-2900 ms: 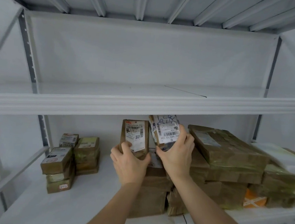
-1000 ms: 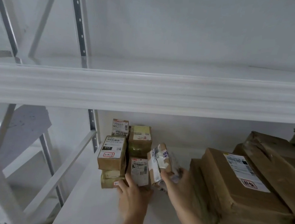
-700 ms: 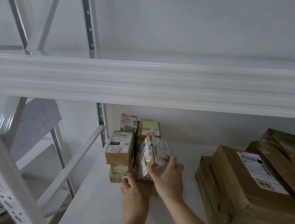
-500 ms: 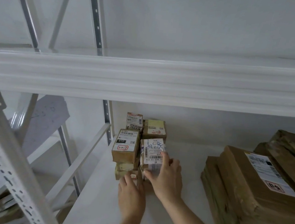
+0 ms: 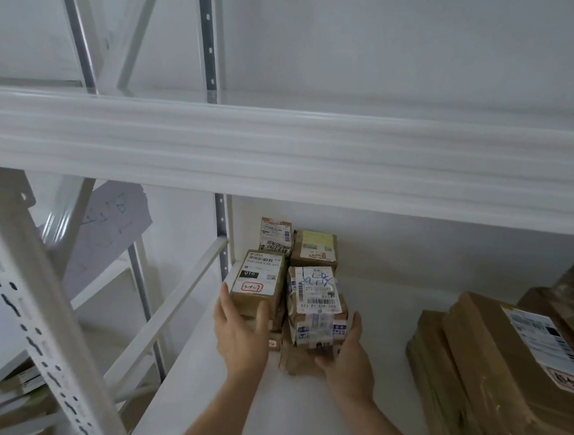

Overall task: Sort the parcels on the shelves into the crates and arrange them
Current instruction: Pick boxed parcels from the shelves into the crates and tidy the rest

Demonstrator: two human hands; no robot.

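The scene is lit softly and evenly, and no single light source can be made out. A faint shadow is cast beneath the upper shelf beam [image 5: 283,155]. White surfaces are rendered pale grey-blue, without glare. Straight uprights are bent near the edges by the wide-angle lens. Slight softness is seen throughout; small label print is left unreadable.
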